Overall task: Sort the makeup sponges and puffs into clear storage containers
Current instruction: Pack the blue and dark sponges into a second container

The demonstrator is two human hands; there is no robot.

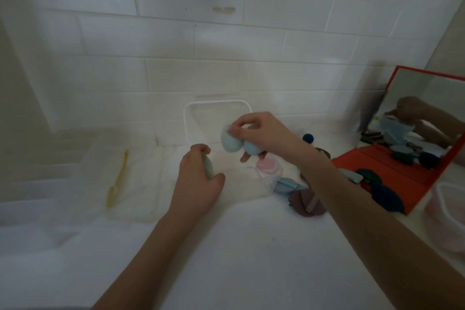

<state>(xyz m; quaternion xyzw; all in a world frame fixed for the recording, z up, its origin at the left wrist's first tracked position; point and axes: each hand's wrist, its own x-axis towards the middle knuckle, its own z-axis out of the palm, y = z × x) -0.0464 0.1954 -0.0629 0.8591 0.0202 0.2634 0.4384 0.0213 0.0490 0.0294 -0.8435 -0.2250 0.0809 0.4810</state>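
Held, for sorting: our right hand (259,131) pinches two blue puffs (237,145) over the clear box (217,106); left hand (198,176) grips a green sponge (208,168).

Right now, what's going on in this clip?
A person is sorting makeup sponges at a white counter. The right hand pinches two pale blue sponges in front of a clear container. The left hand grips another pale sponge. More puffs lie near a red-framed mirror.
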